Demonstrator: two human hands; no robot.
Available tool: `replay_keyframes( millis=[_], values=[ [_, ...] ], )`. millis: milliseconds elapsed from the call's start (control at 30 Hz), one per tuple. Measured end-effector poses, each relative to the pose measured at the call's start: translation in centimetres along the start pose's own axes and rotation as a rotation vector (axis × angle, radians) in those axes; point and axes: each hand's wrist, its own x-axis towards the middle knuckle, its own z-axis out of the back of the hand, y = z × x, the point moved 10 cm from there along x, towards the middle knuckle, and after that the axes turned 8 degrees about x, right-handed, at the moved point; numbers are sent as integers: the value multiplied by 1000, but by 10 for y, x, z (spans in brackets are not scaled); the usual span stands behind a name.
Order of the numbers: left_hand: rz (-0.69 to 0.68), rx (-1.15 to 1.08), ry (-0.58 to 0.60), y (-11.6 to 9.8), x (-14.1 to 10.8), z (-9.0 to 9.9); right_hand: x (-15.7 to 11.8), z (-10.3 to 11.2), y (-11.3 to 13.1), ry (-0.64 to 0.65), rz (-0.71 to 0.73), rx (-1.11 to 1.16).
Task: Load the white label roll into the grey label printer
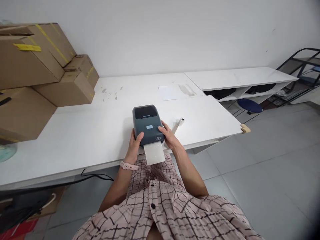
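- My left hand (pixel 135 142) and right hand (pixel 168 136) clasp the sides of the printer (pixel 147 124).
- It sits at the table's (pixel 75 140) near edge.
- A label (pixel 154 153) sticks out of its front.

table: (pixel 75 140) white, long
near edge: printer (pixel 147 124)
right of printer: paper roll (pixel 179 123)
far side: paper sheet (pixel 170 92)
left end: 3 cardboard boxes (pixel 37 60)

No readable text anywhere.
Faint maker's mark on the dark window of the label printer (pixel 147 124), too small to read; symbol only on the button at its front right corner; blank label (pixel 154 153) hanging from its slot.
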Motion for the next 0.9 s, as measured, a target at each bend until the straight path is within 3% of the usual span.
replay_keyframes(
  millis=[100,200,433,533,633,767,900],
  values=[
    [25,-12,15,6,-2,0,-2,3,-13,16,-102,65],
    [2,-1,-27,5,-5,3,-5,7,-15,8,-114,48],
    [-55,55,-157,9,-2,9,-1,13,-12,-65,-37,-24],
    [-42,73,-133,11,-1,8,0,12,-14,-64,-38,-41],
    [-37,127,-169,14,-19,14,0,11,-14,-49,-40,-27],
    [4,305,-381,29,-68,33,1,13,-15,-50,-46,17],
    [167,215,-85,53,-82,2,2,13,-16,-50,-56,20]
  ],
)
